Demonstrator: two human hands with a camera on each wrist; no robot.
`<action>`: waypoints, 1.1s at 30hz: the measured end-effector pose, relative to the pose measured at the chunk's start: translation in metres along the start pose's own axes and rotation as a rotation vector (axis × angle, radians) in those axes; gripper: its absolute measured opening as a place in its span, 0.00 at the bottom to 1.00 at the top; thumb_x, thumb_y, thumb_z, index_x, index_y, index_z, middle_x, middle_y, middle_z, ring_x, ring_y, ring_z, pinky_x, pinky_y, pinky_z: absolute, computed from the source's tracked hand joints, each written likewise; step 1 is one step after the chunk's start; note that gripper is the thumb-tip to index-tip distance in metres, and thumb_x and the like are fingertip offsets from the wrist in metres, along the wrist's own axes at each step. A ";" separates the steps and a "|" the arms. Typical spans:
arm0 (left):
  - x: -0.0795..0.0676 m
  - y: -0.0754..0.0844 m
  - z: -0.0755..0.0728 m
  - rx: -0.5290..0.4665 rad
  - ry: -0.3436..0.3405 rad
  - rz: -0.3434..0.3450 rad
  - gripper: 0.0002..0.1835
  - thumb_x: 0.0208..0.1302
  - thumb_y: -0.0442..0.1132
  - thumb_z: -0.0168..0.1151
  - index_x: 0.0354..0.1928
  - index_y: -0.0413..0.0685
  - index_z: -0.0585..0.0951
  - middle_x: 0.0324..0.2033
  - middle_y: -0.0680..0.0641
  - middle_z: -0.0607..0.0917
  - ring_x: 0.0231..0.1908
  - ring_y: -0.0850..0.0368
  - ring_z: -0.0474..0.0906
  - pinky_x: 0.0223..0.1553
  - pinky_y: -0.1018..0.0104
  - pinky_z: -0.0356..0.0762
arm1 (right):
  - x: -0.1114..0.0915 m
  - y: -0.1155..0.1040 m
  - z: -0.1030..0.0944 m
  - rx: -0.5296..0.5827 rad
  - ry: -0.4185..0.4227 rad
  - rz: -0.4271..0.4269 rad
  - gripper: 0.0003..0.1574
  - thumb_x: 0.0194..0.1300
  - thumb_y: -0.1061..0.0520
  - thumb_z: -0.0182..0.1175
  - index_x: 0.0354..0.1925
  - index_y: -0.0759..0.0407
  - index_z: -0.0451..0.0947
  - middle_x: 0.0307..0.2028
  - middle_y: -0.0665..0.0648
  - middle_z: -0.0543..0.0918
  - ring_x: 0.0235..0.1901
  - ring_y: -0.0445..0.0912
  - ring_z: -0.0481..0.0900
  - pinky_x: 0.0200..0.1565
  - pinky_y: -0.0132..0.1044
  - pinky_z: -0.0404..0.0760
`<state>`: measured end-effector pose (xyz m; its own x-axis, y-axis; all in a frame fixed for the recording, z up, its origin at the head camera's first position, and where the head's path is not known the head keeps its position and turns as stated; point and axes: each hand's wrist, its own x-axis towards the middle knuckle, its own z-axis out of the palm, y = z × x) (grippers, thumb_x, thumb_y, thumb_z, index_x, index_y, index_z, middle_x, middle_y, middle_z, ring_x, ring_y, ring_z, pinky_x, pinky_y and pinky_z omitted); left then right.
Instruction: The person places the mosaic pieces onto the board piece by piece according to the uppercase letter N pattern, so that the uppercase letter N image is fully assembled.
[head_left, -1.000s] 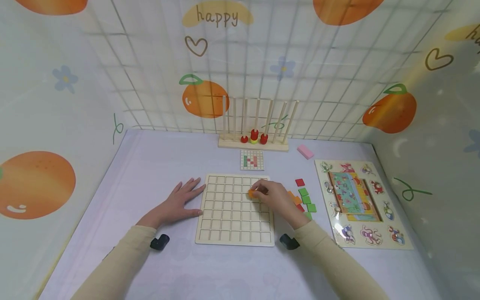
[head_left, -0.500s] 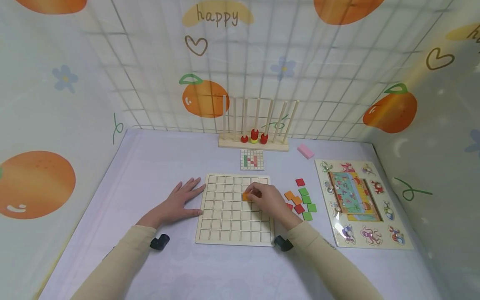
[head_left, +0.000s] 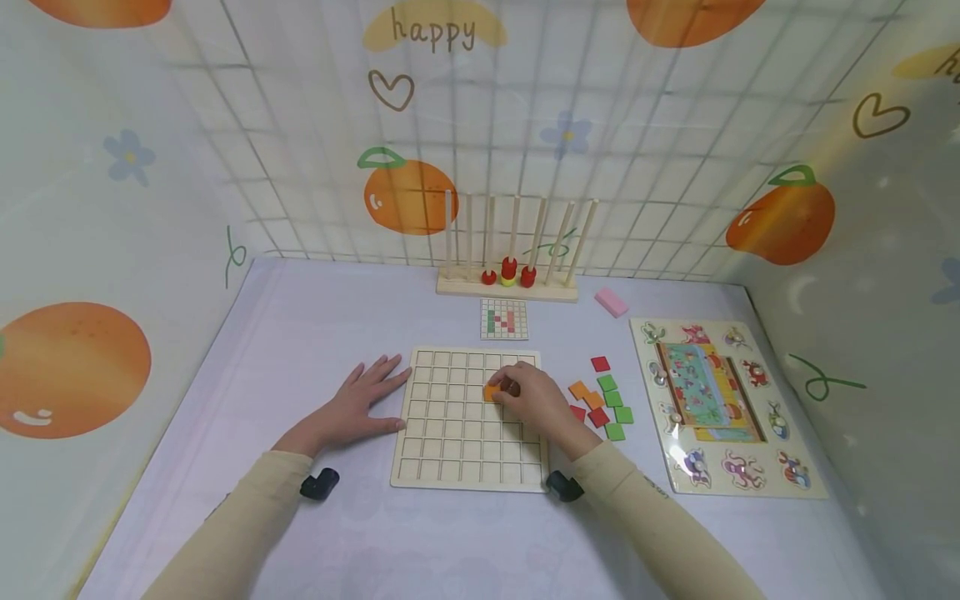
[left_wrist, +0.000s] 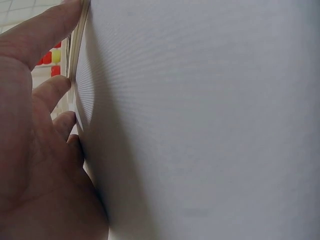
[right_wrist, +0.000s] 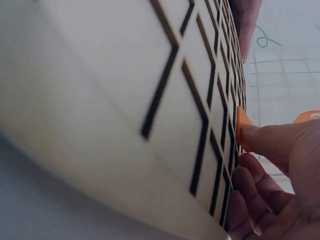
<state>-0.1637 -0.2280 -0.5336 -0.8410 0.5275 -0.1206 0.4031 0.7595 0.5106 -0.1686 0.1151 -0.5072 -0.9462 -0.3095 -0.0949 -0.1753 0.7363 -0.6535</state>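
Observation:
A square wooden grid board (head_left: 453,450) lies in front of me on the table. On a square right of the board's centre line, in its upper half, my right hand (head_left: 532,398) pinches a small orange tile (head_left: 491,393). The right wrist view shows the thumb against that tile (right_wrist: 242,127), standing close over the grid, with the other fingers curled beside it. My left hand (head_left: 356,407) lies flat with fingers spread, thumb and fingertips at the board's left edge. In the left wrist view, the fingers (left_wrist: 55,92) reach to the board's edge.
Loose tiles, red (head_left: 600,364), orange (head_left: 579,390) and green (head_left: 623,415), lie right of the board. Behind it are a small pattern card (head_left: 504,320), a peg rack (head_left: 457,287) with beads and a pink block (head_left: 611,302). A picture puzzle (head_left: 712,479) lies far right.
My right hand has moved slightly left with the orange tile and lowered it onto the grid, staying there over the last half second. The left hand has stayed put.

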 end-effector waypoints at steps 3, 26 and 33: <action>0.000 0.001 0.000 0.005 0.003 0.002 0.50 0.62 0.67 0.65 0.80 0.59 0.57 0.81 0.50 0.47 0.80 0.48 0.36 0.78 0.46 0.27 | 0.000 0.000 0.000 0.000 0.002 -0.001 0.10 0.67 0.53 0.70 0.47 0.45 0.87 0.36 0.45 0.78 0.37 0.44 0.75 0.39 0.34 0.80; 0.000 0.005 -0.001 0.002 0.019 0.008 0.50 0.62 0.64 0.68 0.80 0.56 0.59 0.81 0.46 0.49 0.80 0.43 0.37 0.77 0.42 0.28 | -0.010 -0.001 -0.004 -0.014 0.028 0.025 0.10 0.67 0.52 0.69 0.48 0.44 0.87 0.36 0.45 0.78 0.36 0.43 0.74 0.37 0.35 0.78; 0.000 0.006 -0.002 0.004 0.019 0.017 0.50 0.62 0.63 0.68 0.80 0.55 0.59 0.81 0.45 0.49 0.80 0.43 0.38 0.77 0.42 0.28 | -0.017 0.003 -0.012 -0.013 0.040 0.078 0.11 0.68 0.52 0.68 0.49 0.44 0.87 0.38 0.45 0.79 0.40 0.43 0.76 0.42 0.34 0.81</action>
<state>-0.1618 -0.2247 -0.5290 -0.8406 0.5332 -0.0954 0.4193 0.7520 0.5086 -0.1559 0.1297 -0.4981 -0.9672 -0.2268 -0.1144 -0.1042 0.7651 -0.6355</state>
